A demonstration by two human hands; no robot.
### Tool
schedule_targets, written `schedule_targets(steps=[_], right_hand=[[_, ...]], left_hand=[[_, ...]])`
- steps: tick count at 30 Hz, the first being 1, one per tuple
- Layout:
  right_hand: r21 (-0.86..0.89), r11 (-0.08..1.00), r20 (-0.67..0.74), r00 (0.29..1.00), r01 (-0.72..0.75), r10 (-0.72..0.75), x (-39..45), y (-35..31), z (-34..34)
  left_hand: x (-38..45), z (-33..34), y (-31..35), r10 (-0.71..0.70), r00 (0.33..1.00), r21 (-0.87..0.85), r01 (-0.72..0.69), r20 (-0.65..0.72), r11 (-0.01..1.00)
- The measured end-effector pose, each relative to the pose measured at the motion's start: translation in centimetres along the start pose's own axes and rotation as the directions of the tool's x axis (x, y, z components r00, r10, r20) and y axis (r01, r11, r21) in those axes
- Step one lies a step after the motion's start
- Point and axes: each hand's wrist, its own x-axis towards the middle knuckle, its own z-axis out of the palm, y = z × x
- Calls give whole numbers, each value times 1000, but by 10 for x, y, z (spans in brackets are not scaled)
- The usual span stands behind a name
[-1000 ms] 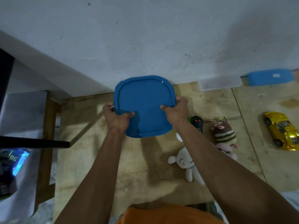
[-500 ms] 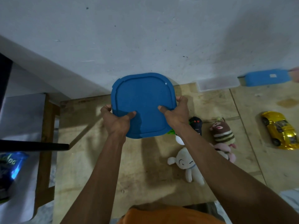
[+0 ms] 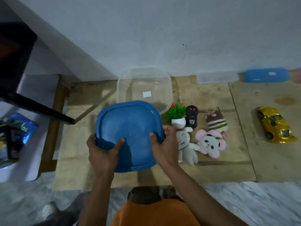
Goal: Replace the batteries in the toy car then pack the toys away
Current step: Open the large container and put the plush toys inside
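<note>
Over table (image 3: 211, 168) | blue lid (image 3: 128, 128) lifted off clear tub (image 3: 167, 88) (both hands' fingers (image 3: 119, 143) clamped)

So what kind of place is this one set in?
Probably a home, at a makeshift plywood table against a plain wall: plush toys, a gold toy car and a clear storage container.

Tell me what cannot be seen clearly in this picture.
- Clear box, head view: near edge hidden by the blue lid.
- Both palms, left hand and right hand: hidden behind the lid.
- Yellow car: battery hatch not visible.
- Remote: label too small.
- Floor at the bottom: blurred.
</note>
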Motion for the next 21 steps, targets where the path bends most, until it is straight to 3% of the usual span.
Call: schedule_targets(steps=[5,10,18,21], right_hand=[[-225,970,158,979,-95,132,-10,52,-4],[-360,927,219,957,-102,190,-6,64,-11],[-583,811,264,933,-46,243,10,64,-17],[-564,824,290,924,-45,249,14,63,-21]], left_hand=[[-26,2,-47,-42,998,60,39,53,997],[-21,12,-63,-55,995,105,46,86,993],[1,26,-73,-66,993,481,9,102,877],[6,39,-71,-113,990,502,59,79,863]])
